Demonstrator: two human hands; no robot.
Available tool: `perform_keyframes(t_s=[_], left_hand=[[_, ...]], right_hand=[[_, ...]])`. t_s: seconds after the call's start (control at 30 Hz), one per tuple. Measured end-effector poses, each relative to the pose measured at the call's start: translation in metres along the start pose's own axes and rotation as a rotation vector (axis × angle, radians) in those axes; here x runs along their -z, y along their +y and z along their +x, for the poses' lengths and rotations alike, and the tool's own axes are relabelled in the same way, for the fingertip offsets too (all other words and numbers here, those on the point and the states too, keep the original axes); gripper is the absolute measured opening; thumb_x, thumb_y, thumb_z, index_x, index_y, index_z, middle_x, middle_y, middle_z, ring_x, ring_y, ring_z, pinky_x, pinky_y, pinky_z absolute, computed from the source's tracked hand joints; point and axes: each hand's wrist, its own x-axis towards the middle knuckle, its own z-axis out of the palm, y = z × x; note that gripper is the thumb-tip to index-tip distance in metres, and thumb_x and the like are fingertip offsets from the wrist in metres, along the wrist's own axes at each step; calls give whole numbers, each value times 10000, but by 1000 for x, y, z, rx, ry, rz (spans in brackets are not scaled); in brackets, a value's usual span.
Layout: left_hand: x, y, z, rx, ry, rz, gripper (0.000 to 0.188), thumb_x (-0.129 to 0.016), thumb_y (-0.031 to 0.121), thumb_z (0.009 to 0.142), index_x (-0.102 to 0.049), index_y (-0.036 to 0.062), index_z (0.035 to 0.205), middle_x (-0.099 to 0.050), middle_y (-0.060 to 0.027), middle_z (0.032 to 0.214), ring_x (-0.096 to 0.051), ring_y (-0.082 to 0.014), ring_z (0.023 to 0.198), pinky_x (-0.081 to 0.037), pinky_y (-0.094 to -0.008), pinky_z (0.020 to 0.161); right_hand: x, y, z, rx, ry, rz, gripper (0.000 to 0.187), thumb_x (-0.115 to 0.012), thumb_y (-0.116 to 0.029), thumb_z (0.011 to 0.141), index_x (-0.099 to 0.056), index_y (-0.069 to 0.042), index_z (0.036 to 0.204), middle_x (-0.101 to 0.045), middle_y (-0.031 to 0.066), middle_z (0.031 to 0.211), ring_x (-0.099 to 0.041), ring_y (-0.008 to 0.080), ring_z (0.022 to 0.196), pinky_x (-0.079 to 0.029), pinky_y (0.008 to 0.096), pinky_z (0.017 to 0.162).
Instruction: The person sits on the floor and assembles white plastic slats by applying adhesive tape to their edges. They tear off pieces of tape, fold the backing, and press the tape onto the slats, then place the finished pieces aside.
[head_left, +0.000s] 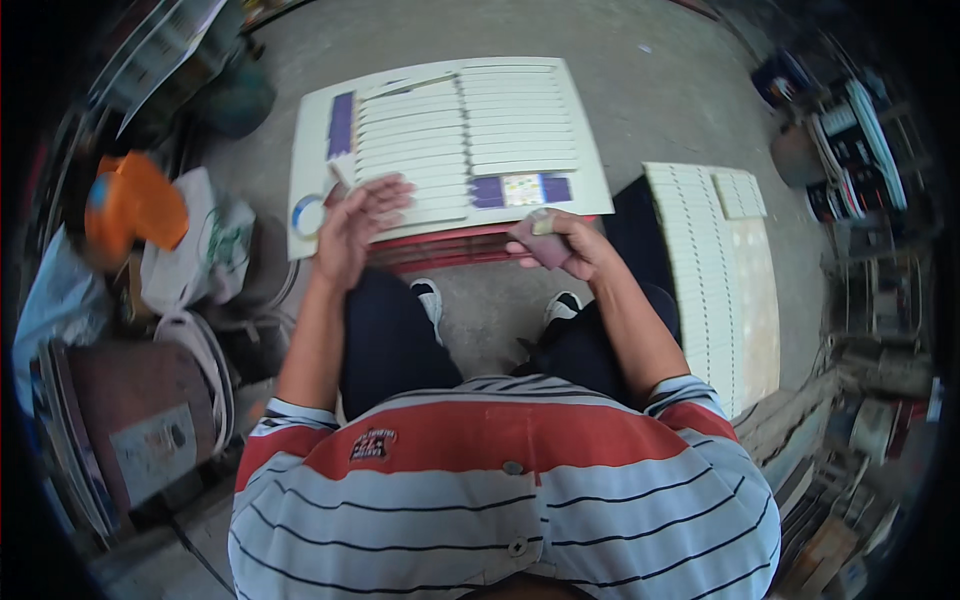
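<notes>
My left hand (pixel 360 220) is raised over the near left part of a pale board (pixel 590 185), its fingers apart and nothing gripped in them. In my right hand (pixel 582 245) is a small folded mauve piece (pixel 540 245); whether it is sandpaper or cloth I cannot tell. That hand is just off the board's near right edge. Rows of cream strips (pixel 520 120) lie side by side on the board in two columns. Purple-and-white packets (pixel 525 190) lie by them, and a roll of tape (pixel 300 230) rests at the near left corner, beside my left hand.
A red stand (pixel 440 252) shows beneath the board. On my right is a second panel of cream strips (pixel 700 290) with a small block (pixel 738 195) on it. Leftward are an orange plastic item (pixel 150 205), bags (pixel 190 250) and a brown chair back (pixel 140 410). Buckets (pixel 782 78) stand far right.
</notes>
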Motion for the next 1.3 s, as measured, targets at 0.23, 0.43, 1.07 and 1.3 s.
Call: perform_keyframes(t_s=[0.23,0.43,1.07,1.3], left_hand=[[85,-29,187,-270,362,1225,361,-524,237,837,-613,37,1124,-624,-182,1093,-578,-299,1044,-419,-338,896],[149,-79,318,-224,304,1638,505,-485,224,792,-485,69,1272,-485,-209,1282,-452,-363,1192,-367,-431,987],[120,-101,361,10,229,2012,310,-514,188,777,-504,11,1032,-512,-188,1106,-490,-355,1071,-461,-491,807],[114,-95,359,-246,254,1953,249,-469,178,856,-491,-20,1005,-561,-216,1010,-547,-371,957,-442,-492,788]], right_hand=[[-4,11,19,153,-130,154,260,-608,-109,834,-566,78,1010,-606,160,966,-640,261,888,-558,354,759],[-11,0,9,80,-47,223,328,-574,-227,878,-561,20,1093,-625,123,914,-657,220,753,-549,298,597],[11,2,5,163,47,272,260,-617,-141,828,-548,23,1019,-621,104,905,-657,164,742,-540,256,606],[16,6,7,195,90,273,268,-615,-148,833,-558,21,1033,-608,96,934,-644,161,762,-536,263,643]])
